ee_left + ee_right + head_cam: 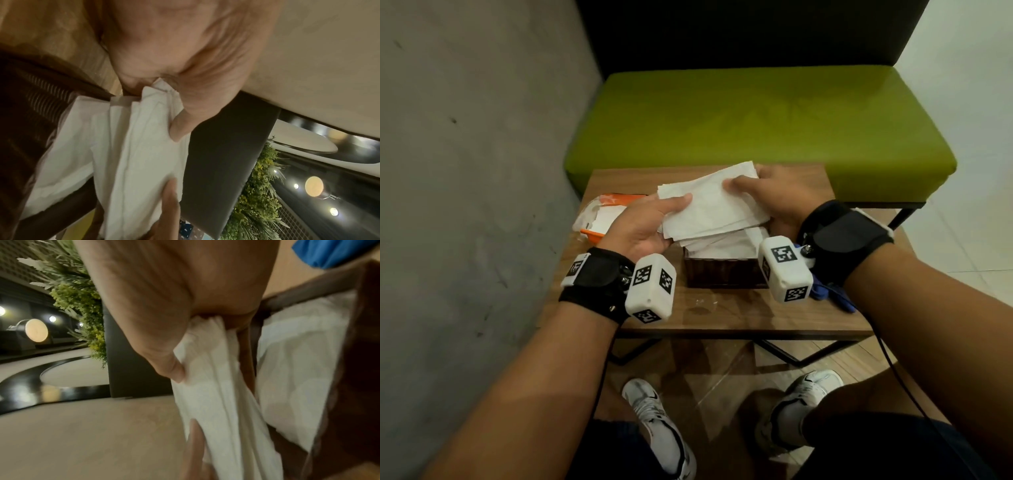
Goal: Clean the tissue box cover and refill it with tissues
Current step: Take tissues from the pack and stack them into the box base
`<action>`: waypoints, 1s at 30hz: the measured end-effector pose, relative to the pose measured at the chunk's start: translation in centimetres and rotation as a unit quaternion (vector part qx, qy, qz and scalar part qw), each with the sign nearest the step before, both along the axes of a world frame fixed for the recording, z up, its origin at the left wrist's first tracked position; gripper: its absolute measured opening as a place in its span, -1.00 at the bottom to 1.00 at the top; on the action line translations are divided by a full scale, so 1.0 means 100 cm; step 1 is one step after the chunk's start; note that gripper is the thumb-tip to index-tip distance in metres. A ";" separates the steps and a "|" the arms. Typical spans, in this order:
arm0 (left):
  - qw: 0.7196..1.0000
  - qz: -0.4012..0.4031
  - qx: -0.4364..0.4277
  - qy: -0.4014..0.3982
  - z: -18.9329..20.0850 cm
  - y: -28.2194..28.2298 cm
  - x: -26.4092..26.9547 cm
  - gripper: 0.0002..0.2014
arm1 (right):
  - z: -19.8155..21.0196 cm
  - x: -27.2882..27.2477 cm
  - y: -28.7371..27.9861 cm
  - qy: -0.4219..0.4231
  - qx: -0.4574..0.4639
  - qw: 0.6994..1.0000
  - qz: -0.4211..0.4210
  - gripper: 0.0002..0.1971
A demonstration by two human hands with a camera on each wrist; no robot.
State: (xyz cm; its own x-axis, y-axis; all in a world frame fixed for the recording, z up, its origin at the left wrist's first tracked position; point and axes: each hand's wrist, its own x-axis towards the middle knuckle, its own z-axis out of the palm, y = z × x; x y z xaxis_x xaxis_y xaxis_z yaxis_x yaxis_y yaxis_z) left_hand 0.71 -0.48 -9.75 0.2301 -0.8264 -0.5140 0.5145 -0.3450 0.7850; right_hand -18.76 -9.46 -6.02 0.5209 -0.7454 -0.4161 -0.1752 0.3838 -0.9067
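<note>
Both hands grip one stack of tissues point(710, 205), the left hand point(643, 222) at its near end and the right hand point(770, 195) at its far end, probably to keep it flat above the dark box point(722, 272) on the tabletop point(722, 311), already partly filled.

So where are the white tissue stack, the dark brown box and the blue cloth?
white tissue stack point(710, 205), head view, top sheet.
dark brown box point(722, 272), head view, front wall.
blue cloth point(333, 253), right wrist view, its middle.
</note>
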 end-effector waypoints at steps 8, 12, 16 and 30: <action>0.996 -0.010 -0.065 -0.064 0.004 0.003 -0.017 -0.39 | -0.010 -0.011 0.003 -0.009 -0.033 0.999 -0.003 -0.70; 0.995 -0.032 -0.045 -0.089 0.007 0.001 -0.021 -0.63 | -0.010 -0.009 0.001 -0.021 -0.062 0.996 -0.057 -0.72; 0.994 -0.026 -0.019 -0.107 0.009 -0.001 -0.018 -0.62 | -0.014 -0.010 0.003 -0.019 -0.070 0.995 -0.067 -0.72; 0.921 0.026 0.001 -0.389 -0.015 -0.008 -0.021 -0.54 | -0.013 -0.030 -0.011 0.339 -0.237 0.909 0.042 -0.58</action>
